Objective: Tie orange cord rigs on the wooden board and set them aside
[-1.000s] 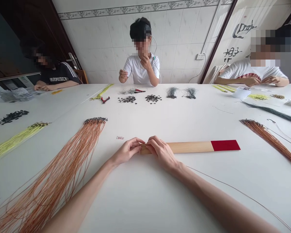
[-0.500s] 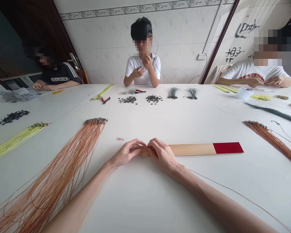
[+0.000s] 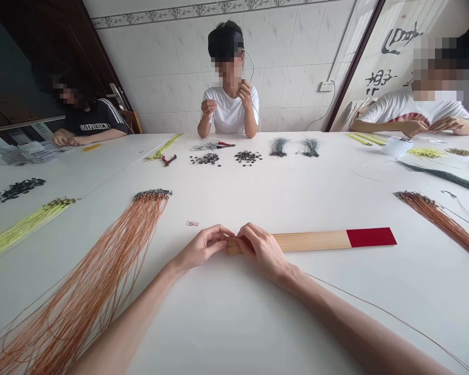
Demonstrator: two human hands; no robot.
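Observation:
A flat wooden stick (image 3: 308,241) with a red end (image 3: 371,237) lies across the white table (image 3: 258,192) in front of me. My left hand (image 3: 201,247) and my right hand (image 3: 261,250) meet at its left end, fingers pinched together on something too small to make out. A thin wire (image 3: 375,311) trails from under my right forearm toward the lower right. A large fan of orange wires (image 3: 89,281) with dark clips at the top lies to my left. A tiny clip (image 3: 192,223) sits just left of my hands.
Another orange wire bundle (image 3: 441,221) lies at the right. Yellow-green wires (image 3: 23,226), dark piles of small parts (image 3: 247,157), grey wire bunches (image 3: 278,148) and red pliers (image 3: 169,159) lie farther off. Three other people sit around the table's far side, handling wires.
My hands stay pinched at the stick's left end, barely shifted. The person opposite has raised both hands near the face.

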